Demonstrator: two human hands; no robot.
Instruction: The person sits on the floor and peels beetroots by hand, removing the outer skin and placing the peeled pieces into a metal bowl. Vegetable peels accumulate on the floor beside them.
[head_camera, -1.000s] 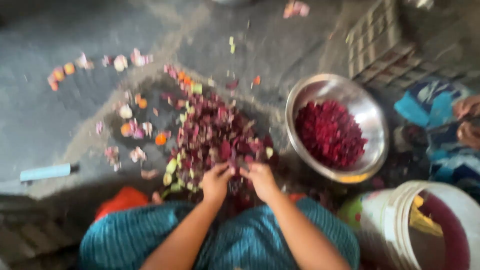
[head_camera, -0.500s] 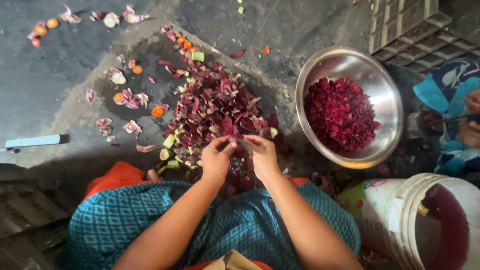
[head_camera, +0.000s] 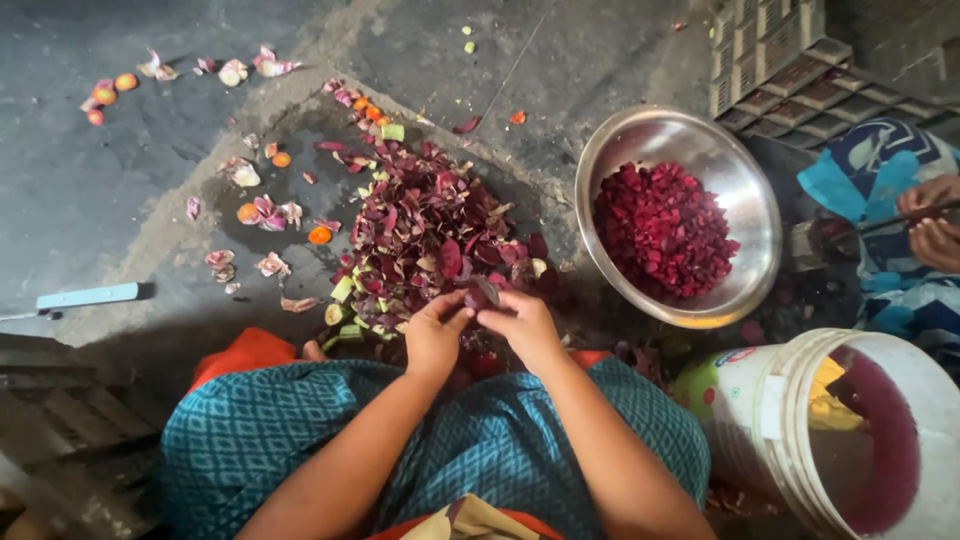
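at the far left edge of the concrete floor (head_camera: 120, 180) lies a pale blue flat tool (head_camera: 88, 296), well apart from your hands. up near the top left corner of the floor sit scattered peel scraps (head_camera: 230, 70) in pink, white and orange. further right, more pink and orange bits (head_camera: 265, 212) lie on a damp patch just beside the big heap.

the heap of dark red peelings (head_camera: 425, 230) fills the middle of the floor, with a few pale green chunks (head_camera: 342, 290) along its near left side. your left hand (head_camera: 435, 335) sits at the near edge of that heap, fingers curled in around a small dark red piece of beetroot (head_camera: 476, 297). your right hand (head_camera: 525, 325) touches the left one and pinches the same piece from the other side; something thin and grey shows above the fingertips, perhaps a blade, but the view is too small to be sure. both hands are over your lap, above the teal patterned cloth (head_camera: 450, 440).

to the right of the heap stands a round steel bowl (head_camera: 745, 200), holding a mound of chopped red beetroot (head_camera: 662, 230). near the bottom right corner stands a white plastic bucket (head_camera: 760, 410) with dark red liquid inside. at the right edge, another person's hands (head_camera: 932, 218) hold a dark, thin thing over blue patterned clothing.
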